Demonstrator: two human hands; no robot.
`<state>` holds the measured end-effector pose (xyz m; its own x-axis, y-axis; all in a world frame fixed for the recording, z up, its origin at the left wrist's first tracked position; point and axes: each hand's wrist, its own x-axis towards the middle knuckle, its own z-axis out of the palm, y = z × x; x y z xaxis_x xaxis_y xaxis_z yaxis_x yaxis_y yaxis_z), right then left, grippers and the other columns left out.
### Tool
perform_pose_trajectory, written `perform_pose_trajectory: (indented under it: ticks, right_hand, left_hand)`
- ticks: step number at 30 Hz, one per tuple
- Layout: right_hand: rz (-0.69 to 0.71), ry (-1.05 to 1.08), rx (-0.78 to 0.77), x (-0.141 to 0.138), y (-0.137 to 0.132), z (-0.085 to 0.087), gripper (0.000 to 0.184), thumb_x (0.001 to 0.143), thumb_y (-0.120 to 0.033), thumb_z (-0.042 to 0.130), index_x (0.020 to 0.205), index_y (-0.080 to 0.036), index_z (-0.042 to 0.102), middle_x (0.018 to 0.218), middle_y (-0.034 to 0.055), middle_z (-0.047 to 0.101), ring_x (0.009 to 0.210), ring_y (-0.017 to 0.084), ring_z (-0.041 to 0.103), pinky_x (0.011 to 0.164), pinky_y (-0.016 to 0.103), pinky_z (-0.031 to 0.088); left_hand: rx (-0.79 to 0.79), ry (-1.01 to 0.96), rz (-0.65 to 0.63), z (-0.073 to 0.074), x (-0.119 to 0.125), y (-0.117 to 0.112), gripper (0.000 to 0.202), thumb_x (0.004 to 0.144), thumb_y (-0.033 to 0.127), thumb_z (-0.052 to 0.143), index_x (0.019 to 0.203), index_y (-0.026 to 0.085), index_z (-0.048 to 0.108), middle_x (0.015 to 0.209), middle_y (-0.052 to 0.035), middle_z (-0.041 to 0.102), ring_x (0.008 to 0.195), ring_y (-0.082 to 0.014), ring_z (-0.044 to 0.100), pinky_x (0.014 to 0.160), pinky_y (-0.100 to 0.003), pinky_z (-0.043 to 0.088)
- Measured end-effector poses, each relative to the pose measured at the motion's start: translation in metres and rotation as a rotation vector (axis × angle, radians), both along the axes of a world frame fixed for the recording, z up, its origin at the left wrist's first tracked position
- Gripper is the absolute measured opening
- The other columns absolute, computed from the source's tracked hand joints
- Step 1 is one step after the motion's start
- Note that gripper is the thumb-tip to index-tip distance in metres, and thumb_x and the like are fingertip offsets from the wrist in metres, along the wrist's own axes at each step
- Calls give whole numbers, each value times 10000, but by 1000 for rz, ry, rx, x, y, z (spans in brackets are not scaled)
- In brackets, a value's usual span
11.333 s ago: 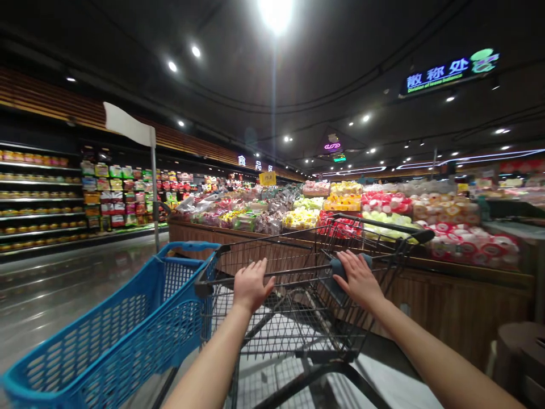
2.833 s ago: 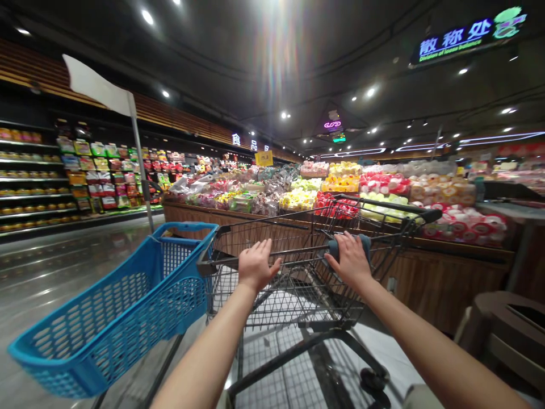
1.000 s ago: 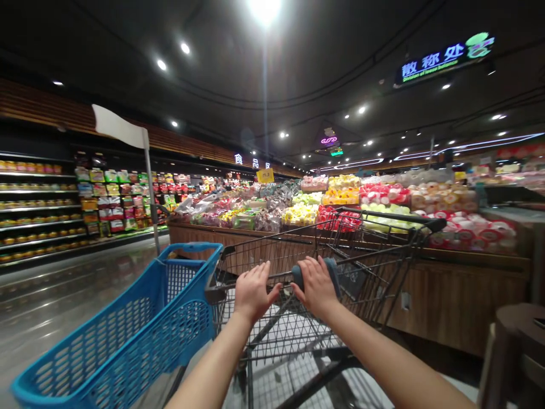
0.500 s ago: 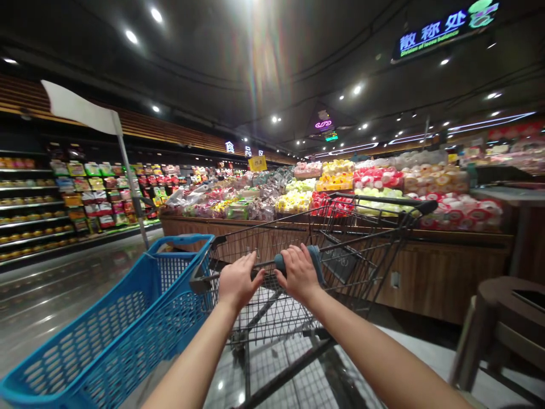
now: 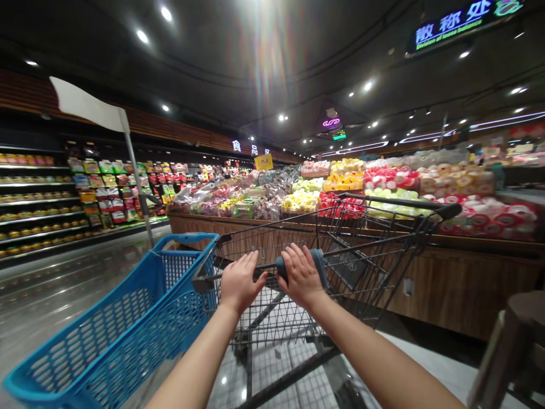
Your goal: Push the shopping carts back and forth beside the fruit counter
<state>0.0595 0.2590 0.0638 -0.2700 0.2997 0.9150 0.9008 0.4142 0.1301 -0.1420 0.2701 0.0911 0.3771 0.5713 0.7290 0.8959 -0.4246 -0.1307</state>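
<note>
Black handlebar (image 5: 355, 249) runs crosswise, rising rightward, left hand (image 5: 238, 282) gripping it, right hand (image 5: 302, 274) holding blue-grey cloth (image 5: 319, 266) there.

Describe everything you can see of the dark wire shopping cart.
The shopping cart looks like dark metal wire mesh on thicker tubes. A thick black handlebar crosses its upper right part in the picture, and a dark panel with pale marks sits slanted inside. It stands upright between the blue basket and the wood-fronted counter. The left hand rests on its near rim; the right hand holds a blue-grey cloth over that rim.
</note>
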Motion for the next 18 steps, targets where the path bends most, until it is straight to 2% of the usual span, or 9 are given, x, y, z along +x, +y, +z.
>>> perform_pose_trajectory:
  ticks: [4,9,12,18]
  right_hand:
    - [-20,-37,-84,8,-7,3,572,879,-441,531,1332,-93,510,1370,160,535,1382,301,344,1188,505,193]
    - [-44,-137,-145,28,-20,9,650,887,-471,521,1418,-105,436,1460,138,457,1417,278,299,1199,449,192]
    - [-80,-177,-144,54,-27,10,647,916,-493,477,1436,-112,414,1483,132,434,1430,267,282,1196,445,194]
    - [-250,-83,-157,119,-34,9,632,924,-541,435,1394,-119,457,1432,141,489,1410,272,319,1190,472,179]
  left_hand:
    - [-37,39,28,3,-2,-7,633,951,537,345,1396,110,490,1356,-148,592,1247,-301,557,975,-458,465]
    - [-86,73,35,7,-1,-18,628,947,515,372,1428,117,444,1400,-138,555,1287,-296,521,994,-445,452]
    - [-108,79,44,9,2,-25,638,935,508,402,1454,136,407,1433,-124,525,1321,-288,486,1025,-434,424]
    - [-164,73,64,12,14,-42,691,917,554,398,1479,155,359,1491,-124,455,1357,-285,440,1033,-435,404]
